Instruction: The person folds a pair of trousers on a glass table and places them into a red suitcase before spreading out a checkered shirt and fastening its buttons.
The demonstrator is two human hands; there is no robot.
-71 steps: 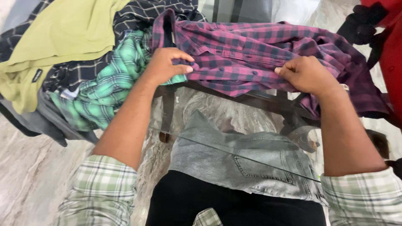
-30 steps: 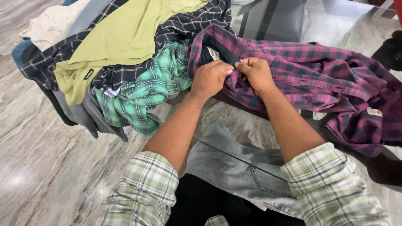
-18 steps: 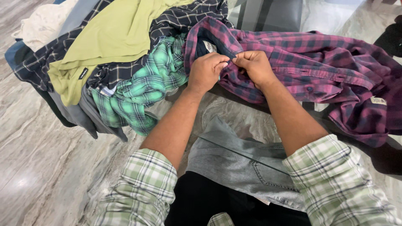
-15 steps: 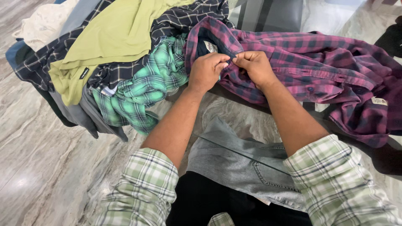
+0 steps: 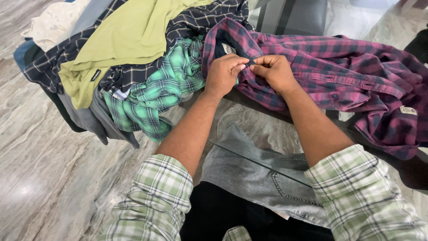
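Near the counter's front edge, the maroon plaid shirt is pinched at its collar placket by the left hand and right hand (fingertips meeting); fabric could slip if grip is loosened.

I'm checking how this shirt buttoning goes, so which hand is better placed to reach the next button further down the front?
Probably the right hand. Both hands pinch the purple plaid shirt near its collar, and the button placket runs off to the right, on that hand's side. The left hand sits on the collar side, farther away.
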